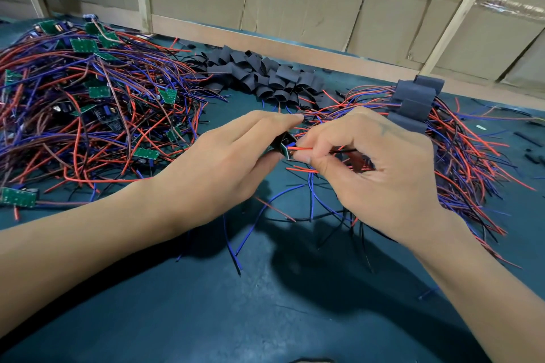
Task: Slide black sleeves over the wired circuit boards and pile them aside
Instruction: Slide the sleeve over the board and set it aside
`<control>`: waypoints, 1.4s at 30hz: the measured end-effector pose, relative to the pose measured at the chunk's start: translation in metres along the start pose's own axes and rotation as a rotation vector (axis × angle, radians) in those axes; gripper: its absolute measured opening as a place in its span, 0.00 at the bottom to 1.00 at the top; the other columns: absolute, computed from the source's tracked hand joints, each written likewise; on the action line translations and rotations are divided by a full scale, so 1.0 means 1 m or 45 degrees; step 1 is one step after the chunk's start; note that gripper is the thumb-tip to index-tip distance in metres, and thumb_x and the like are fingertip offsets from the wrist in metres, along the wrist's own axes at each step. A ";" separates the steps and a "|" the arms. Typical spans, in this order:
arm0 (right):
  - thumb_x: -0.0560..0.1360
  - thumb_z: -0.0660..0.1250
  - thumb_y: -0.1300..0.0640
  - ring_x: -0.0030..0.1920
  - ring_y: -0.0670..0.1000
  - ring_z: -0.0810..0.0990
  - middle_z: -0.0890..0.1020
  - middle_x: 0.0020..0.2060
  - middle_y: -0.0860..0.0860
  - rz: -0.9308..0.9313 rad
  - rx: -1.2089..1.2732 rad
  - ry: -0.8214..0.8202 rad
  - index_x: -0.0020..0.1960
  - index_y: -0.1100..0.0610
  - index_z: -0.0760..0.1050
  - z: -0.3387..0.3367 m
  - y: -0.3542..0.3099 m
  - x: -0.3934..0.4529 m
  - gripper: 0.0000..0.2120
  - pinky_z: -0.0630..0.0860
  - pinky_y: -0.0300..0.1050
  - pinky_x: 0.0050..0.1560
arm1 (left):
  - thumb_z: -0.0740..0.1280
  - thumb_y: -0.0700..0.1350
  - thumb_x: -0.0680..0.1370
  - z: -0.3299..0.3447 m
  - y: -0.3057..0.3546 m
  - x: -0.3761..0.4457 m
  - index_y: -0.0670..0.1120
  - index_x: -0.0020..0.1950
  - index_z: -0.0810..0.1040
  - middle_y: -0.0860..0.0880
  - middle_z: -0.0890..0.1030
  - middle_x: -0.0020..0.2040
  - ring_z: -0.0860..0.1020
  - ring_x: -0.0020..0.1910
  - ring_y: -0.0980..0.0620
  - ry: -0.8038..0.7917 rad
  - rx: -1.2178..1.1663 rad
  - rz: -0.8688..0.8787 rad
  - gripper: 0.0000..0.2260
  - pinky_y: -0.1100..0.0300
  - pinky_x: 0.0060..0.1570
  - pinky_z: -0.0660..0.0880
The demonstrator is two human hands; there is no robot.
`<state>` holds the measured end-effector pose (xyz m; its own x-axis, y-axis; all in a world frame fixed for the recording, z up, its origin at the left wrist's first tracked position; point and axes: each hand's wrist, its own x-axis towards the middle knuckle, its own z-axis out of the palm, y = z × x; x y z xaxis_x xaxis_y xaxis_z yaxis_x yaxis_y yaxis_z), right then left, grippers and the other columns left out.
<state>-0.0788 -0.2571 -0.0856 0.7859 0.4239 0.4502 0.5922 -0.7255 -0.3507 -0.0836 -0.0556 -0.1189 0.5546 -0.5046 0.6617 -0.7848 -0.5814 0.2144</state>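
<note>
- Bare dark surface nearest, loose blue and black wire ends trailing across it toward the hands
- Left hand curled round a black sleeve, thumb under, fingers over the top; sleeve's open mouth facing right
- Board showing only as a green edge at that mouth, mostly inside or hidden; how far in, impossible to tell
- Right hand just beside the mouth, pinching the board's red wires between thumb and forefinger, other fingers curled in
- Sleeve's long axis running left to right, lined up with the wires; mouth touching the right fingertips, so left hand holds the sleeve and right hand feeds
- Judged next: more travel along that same axis, wires kept straight to avoid snagging at the mouth
- Farther right, sleeved boards piled with wires fanning out
- Farther left, a tangle of unsleeved boards
- Behind, centre, a heap of empty sleeves; cardboard wall beyond
</note>
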 end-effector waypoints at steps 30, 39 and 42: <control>0.70 0.81 0.57 0.38 0.57 0.84 0.87 0.40 0.47 0.199 0.610 0.149 0.46 0.53 0.80 -0.013 -0.004 -0.021 0.11 0.80 0.59 0.45 | 0.69 0.43 0.81 0.000 -0.004 0.001 0.38 0.71 0.73 0.45 0.79 0.63 0.78 0.60 0.47 -0.025 -0.015 0.185 0.19 0.53 0.62 0.74; 0.70 0.79 0.59 0.41 0.43 0.84 0.88 0.43 0.47 0.125 0.508 0.377 0.50 0.47 0.84 -0.059 0.022 -0.023 0.11 0.80 0.36 0.48 | 0.68 0.52 0.81 -0.020 -0.028 0.009 0.47 0.76 0.67 0.52 0.77 0.61 0.77 0.51 0.53 -0.019 0.139 0.024 0.25 0.52 0.60 0.73; 0.69 0.81 0.57 0.38 0.45 0.83 0.88 0.41 0.49 0.249 0.421 0.104 0.48 0.50 0.86 -0.087 0.042 -0.027 0.10 0.77 0.34 0.45 | 0.63 0.57 0.81 -0.027 -0.046 0.012 0.48 0.75 0.68 0.51 0.79 0.60 0.76 0.57 0.45 -0.080 0.338 -0.132 0.25 0.46 0.59 0.70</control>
<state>-0.0908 -0.3464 -0.0409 0.8809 0.2408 0.4076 0.4683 -0.5689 -0.6761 -0.0486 -0.0178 -0.1016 0.6507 -0.4675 0.5983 -0.6278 -0.7745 0.0776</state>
